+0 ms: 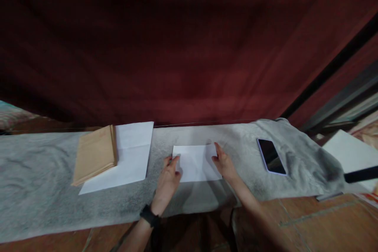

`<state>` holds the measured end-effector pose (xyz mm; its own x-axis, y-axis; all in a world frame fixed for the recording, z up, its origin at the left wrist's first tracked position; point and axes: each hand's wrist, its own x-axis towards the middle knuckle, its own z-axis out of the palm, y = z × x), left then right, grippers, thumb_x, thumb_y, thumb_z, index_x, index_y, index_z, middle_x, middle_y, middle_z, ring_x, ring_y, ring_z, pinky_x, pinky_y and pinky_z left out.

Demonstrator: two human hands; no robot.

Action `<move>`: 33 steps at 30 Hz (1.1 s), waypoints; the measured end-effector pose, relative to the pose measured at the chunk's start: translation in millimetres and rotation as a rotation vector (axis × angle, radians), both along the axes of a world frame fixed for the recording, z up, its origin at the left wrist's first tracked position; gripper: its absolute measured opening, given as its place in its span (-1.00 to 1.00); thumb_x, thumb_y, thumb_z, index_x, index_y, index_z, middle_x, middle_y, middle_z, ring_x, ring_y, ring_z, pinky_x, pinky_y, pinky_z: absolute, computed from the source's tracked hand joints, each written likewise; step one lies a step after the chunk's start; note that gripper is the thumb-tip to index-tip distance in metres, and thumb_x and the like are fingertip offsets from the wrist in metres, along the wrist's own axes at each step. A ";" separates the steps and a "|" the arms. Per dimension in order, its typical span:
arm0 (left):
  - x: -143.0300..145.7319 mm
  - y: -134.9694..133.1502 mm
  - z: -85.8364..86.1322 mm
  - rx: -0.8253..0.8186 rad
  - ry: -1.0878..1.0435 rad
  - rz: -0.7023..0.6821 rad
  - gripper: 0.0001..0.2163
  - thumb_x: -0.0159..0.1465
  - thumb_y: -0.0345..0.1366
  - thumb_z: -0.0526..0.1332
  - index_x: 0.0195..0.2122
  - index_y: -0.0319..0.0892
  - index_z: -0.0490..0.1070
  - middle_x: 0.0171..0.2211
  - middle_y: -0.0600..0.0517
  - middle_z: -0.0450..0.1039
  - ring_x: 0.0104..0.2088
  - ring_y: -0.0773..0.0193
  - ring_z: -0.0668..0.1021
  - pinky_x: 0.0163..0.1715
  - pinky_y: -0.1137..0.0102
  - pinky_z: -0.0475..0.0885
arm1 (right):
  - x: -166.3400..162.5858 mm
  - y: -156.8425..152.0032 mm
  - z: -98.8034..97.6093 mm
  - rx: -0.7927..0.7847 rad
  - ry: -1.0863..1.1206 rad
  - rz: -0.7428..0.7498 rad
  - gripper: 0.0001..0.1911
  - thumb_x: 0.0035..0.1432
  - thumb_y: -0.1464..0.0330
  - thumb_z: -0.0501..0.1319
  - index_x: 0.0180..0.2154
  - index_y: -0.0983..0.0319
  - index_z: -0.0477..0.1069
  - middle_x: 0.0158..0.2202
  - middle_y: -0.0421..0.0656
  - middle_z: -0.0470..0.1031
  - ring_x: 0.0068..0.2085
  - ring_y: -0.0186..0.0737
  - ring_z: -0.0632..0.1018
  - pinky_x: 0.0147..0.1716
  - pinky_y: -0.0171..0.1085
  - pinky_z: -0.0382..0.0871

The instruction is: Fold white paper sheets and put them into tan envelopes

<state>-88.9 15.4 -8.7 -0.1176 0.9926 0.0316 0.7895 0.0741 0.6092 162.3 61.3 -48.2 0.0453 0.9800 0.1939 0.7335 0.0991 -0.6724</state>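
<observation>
A white sheet of paper [197,164], seemingly folded, lies flat on the grey cloth in front of me. At its left edge is my left hand [169,175], with thumb and index finger apart and touching the paper. The other fingers of that hand are partly hidden. On the opposite side, my right hand [226,165] has its index finger stretched toward the upper right corner and its thumb over the right edge. Neither hand visibly grips the paper. A black watch [150,215] is around my left wrist.
Left of the hands, brown paper envelopes or bags [96,153] rest on a larger creased white sheet [132,157]. A phone [271,156] lies to the right on the grey cloth [44,189]. Behind hangs a dark red curtain [189,55]. Tiled floor [310,220] shows in front.
</observation>
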 end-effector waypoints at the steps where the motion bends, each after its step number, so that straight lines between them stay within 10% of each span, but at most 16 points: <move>1: 2.0 -3.2 -0.2 -0.008 0.076 -0.019 -0.45 0.13 -0.60 0.13 0.18 -0.18 0.38 0.23 -0.14 0.31 -0.03 0.22 0.59 0.03 0.37 0.45 | 0.2 -1.1 0.8 0.015 -0.059 0.002 -0.32 0.12 0.52 0.10 0.30 0.25 0.19 -0.04 0.02 0.56 -0.11 -0.07 0.61 -0.11 -0.16 0.48; 9: 22.1 -9.1 10.7 0.190 0.547 -0.069 -0.66 0.35 -0.35 0.09 0.10 -0.30 0.45 0.12 -0.28 0.43 0.09 -0.07 0.51 0.09 0.07 0.41 | -3.2 -7.1 18.3 0.082 -0.327 -0.037 -0.46 0.25 0.48 0.10 0.26 0.30 0.28 0.08 0.13 0.47 0.02 0.03 0.53 0.04 -0.04 0.43; 18: 65.0 9.9 -28.0 0.229 0.454 -0.388 -0.47 0.38 -0.40 -0.04 0.38 -0.30 0.11 0.39 -0.20 0.13 0.42 0.04 0.13 0.39 0.04 0.02 | -69.0 -23.8 9.6 0.139 -0.165 0.279 -0.45 0.49 0.21 -0.19 0.35 0.26 0.19 0.35 -0.02 0.27 0.36 -0.14 0.26 0.35 -0.01 0.15; 33: 42.0 9.0 -31.6 0.175 0.452 -0.139 -0.46 0.41 -0.32 -0.09 0.40 -0.37 0.06 0.42 -0.24 0.03 0.43 0.06 0.08 0.40 0.05 -0.01 | -44.5 -27.5 -3.2 0.206 -0.505 0.176 -0.43 0.48 0.19 -0.09 0.36 0.34 0.14 0.40 0.03 0.14 0.39 0.02 0.22 0.35 0.06 0.03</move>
